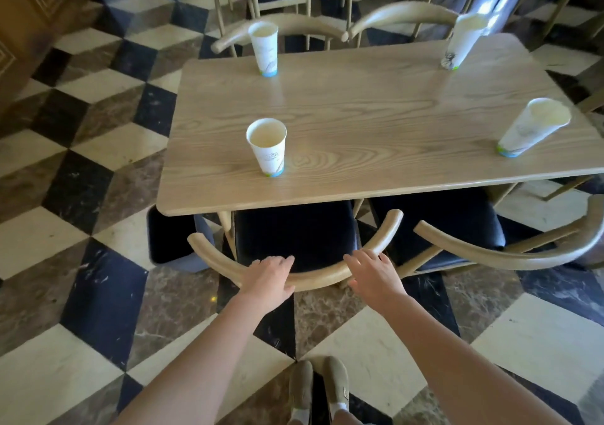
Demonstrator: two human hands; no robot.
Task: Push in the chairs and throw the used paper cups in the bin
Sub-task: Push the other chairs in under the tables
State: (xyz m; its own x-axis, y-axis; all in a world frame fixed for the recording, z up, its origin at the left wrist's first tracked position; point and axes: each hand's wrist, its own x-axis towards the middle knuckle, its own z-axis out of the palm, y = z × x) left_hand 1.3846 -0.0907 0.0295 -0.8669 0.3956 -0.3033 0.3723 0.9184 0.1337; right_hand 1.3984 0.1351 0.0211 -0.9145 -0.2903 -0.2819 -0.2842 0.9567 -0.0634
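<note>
Both shoes (318,388) stand on the checkered floor (65,176), and from there the forearms reach forward to the near chair (295,241). Left hand (269,282) lies over its curved wooden backrest (313,276), fingers draped on the rail in a loose hold; right hand (376,276) is spread flat, resting on or just above the same rail, not clenched. That chair's dark seat already sits partly under the near edge of the surface (376,114). It looks stiff and moderately heavy, best pushed at the top rail with both palms. A second chair (490,245) stands just right, angled out. Four paper cups stand upright: one (266,147) near the near-left corner, one (264,49) at the far-left, one (461,40) far-right, one (531,129) by the right edge. Light and crushable, they want a gentle grip around the wall.
</note>
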